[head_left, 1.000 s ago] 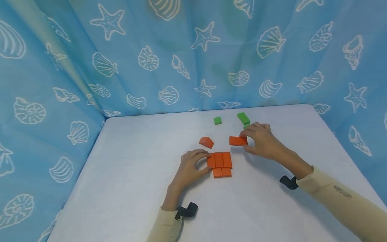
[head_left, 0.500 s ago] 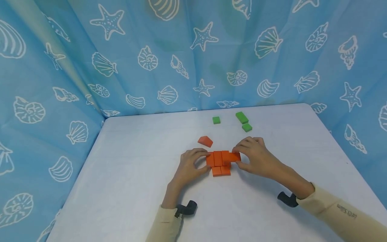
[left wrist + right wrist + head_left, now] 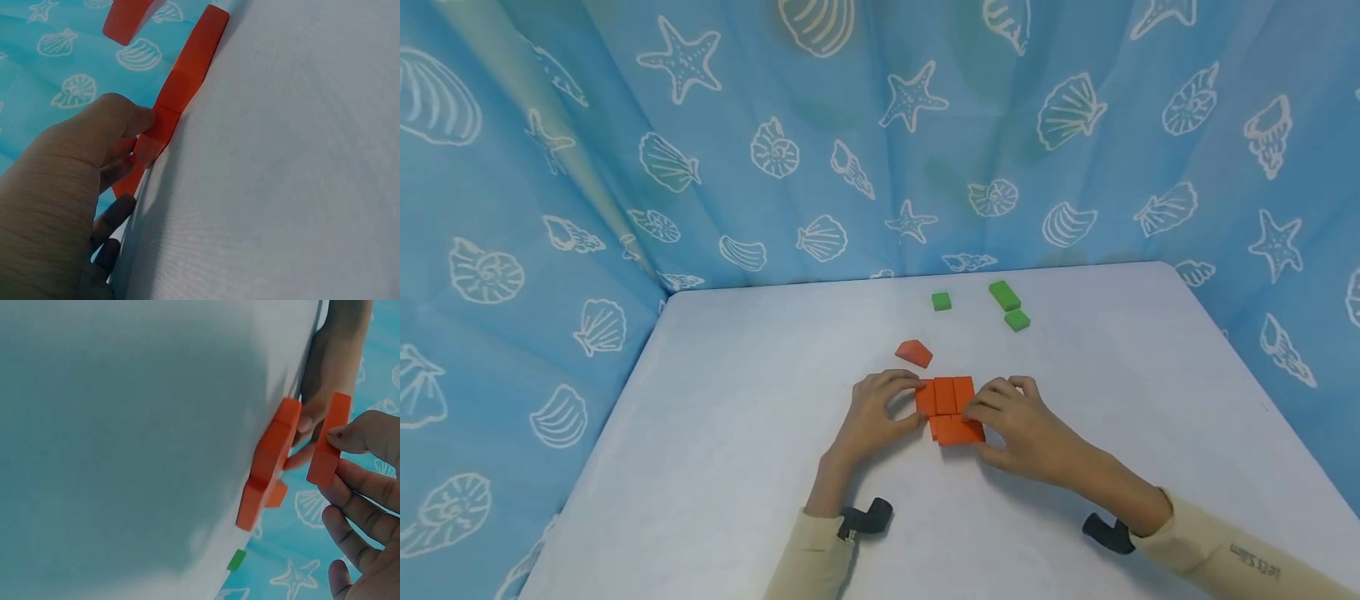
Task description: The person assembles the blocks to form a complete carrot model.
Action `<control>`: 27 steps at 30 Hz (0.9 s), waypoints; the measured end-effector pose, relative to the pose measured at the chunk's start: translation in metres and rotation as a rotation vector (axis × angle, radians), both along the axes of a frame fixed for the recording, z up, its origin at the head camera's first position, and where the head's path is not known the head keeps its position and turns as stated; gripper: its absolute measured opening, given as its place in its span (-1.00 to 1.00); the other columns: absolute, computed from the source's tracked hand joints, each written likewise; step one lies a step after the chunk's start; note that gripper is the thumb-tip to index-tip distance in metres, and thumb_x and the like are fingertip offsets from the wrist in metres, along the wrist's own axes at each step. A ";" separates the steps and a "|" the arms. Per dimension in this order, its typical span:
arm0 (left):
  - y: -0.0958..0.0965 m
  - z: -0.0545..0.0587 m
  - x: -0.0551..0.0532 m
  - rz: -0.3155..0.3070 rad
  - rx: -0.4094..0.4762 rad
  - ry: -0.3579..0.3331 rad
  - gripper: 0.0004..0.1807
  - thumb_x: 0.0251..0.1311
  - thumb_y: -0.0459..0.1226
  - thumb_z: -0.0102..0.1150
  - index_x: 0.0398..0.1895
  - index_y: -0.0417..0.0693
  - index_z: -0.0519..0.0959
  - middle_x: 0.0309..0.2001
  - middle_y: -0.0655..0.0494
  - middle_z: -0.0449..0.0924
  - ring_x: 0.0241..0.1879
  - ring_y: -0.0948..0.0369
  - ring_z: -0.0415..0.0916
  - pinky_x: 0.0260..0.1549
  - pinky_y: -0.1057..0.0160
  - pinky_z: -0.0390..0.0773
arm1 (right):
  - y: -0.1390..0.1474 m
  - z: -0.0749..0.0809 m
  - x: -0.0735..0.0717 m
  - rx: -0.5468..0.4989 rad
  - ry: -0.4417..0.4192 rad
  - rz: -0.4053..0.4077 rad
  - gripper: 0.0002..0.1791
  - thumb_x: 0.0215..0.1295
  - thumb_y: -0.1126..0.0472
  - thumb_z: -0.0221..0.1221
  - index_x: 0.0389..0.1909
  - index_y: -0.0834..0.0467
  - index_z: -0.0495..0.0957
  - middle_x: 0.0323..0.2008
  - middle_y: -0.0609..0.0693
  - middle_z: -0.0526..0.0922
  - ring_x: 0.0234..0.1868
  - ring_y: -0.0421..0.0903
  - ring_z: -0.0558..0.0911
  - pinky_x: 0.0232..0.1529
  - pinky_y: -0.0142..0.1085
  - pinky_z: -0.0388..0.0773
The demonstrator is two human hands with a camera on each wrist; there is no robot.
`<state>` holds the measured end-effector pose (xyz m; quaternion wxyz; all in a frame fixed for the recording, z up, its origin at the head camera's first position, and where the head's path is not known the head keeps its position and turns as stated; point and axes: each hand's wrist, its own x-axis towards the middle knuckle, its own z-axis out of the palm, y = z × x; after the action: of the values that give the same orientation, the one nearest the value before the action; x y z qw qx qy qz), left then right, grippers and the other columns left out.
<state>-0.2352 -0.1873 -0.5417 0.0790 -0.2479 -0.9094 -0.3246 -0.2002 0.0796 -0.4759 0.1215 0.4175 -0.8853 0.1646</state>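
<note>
In the head view, several orange blocks (image 3: 945, 395) lie side by side in a flat cluster on the white table. My left hand (image 3: 876, 412) holds the leftmost block (image 3: 925, 400) between thumb and fingers. From the right, my right hand (image 3: 1022, 429) pinches an orange rectangular block (image 3: 961, 431) by its right end, over the cluster's nearer row, which it partly hides. The right wrist view has this held block (image 3: 329, 440) raised clear of the cluster, between thumb and fingers. Just behind the cluster lies a separate orange angular block (image 3: 914, 352).
Toward the back of the table lie a small green block (image 3: 941, 301), a longer green block (image 3: 1004, 295) and another green block (image 3: 1017, 320). A blue shell-patterned curtain (image 3: 820, 167) hangs behind the white table (image 3: 737, 400).
My right hand has carried its orange block from behind the cluster toward me, past its right side, to above the nearer row. My left hand has stayed at the leftmost block.
</note>
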 end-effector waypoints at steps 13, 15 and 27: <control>0.001 0.001 0.004 0.016 -0.002 -0.033 -0.54 0.20 -0.06 0.34 0.18 0.14 0.61 0.24 0.26 0.48 0.27 0.18 0.32 0.28 -0.06 0.17 | -0.004 -0.016 0.006 0.071 -0.018 0.000 -0.61 0.03 0.07 0.47 -0.09 0.04 0.69 -0.14 -0.10 0.65 0.03 -0.05 0.48 0.14 0.08 0.27; 0.002 0.002 0.005 0.018 0.000 -0.036 -0.53 0.20 -0.06 0.35 0.18 0.13 0.61 0.24 0.26 0.48 0.27 0.17 0.32 0.28 -0.07 0.18 | -0.004 -0.018 0.007 0.075 -0.018 -0.003 -0.61 0.03 0.07 0.47 -0.09 0.04 0.69 -0.14 -0.10 0.65 0.03 -0.05 0.48 0.14 0.07 0.27; 0.002 0.005 0.004 0.003 0.006 -0.026 -0.53 0.17 -0.08 0.36 0.18 0.12 0.61 0.24 0.24 0.49 0.26 0.16 0.33 0.26 -0.07 0.19 | -0.006 -0.023 0.007 0.042 -0.003 0.015 -0.63 0.00 0.11 0.49 -0.13 0.04 0.68 -0.14 -0.11 0.63 0.00 -0.07 0.48 0.09 0.04 0.30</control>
<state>-0.2314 -0.1851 -0.5371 0.0686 -0.2420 -0.9098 -0.3302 -0.1934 0.0734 -0.4990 0.1105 0.4262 -0.8856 0.1475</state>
